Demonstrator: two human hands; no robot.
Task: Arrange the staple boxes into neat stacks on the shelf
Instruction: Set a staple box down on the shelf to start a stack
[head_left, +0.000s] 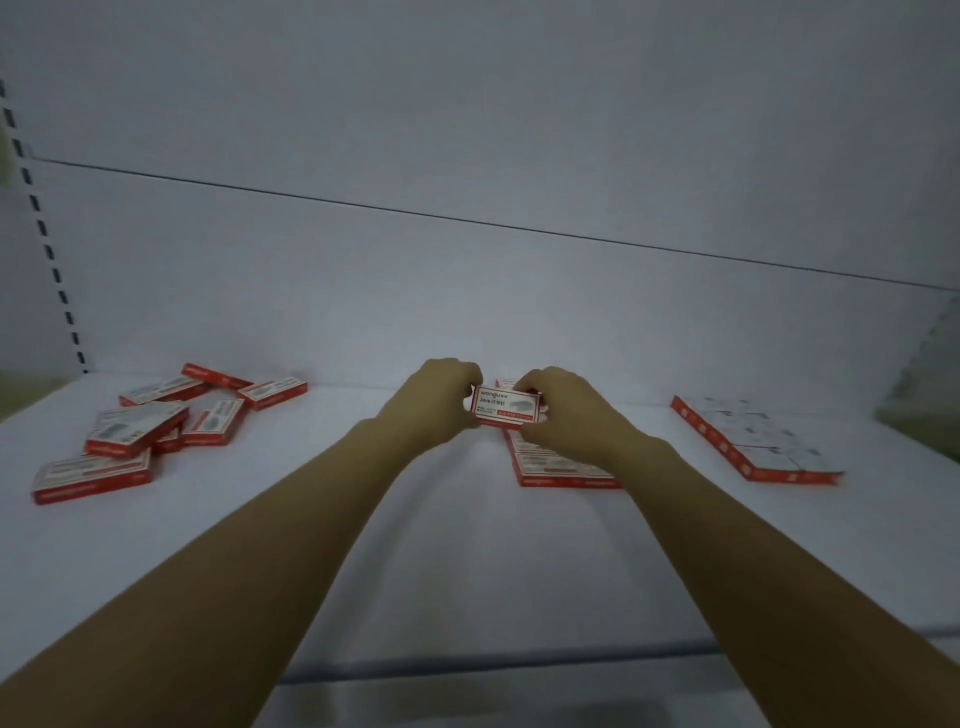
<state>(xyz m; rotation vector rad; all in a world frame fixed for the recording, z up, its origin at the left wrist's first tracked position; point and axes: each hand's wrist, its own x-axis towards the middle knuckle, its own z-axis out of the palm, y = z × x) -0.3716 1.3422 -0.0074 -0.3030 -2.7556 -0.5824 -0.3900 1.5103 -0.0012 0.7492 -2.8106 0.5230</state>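
Fingers (467, 373) of the left hand (441, 402) and of the right hand (563, 413) are curled round the two short ends of a single staple box (506, 408), which is pinched between them, label up, just above the far end of the centre row (558, 467). The white shelf (467, 561) is occupied by three groups of red-and-white boxes. To the right, a flat block (753, 441) is laid edge to edge; its tops are washed out, so only a rough count of eight can be offered. To the left, a loose heap (156, 426) is seen, in which about seven boxes are counted, several tilted over one another. In the centre row, partly hidden by the right hand, at least three boxes are made out. One box is held. If the held box is released before it is squared, an overhang is likely, and the row beneath could be knocked out of line by the right wrist, which is close over it. The heap could also slide once a lower box is drawn out.
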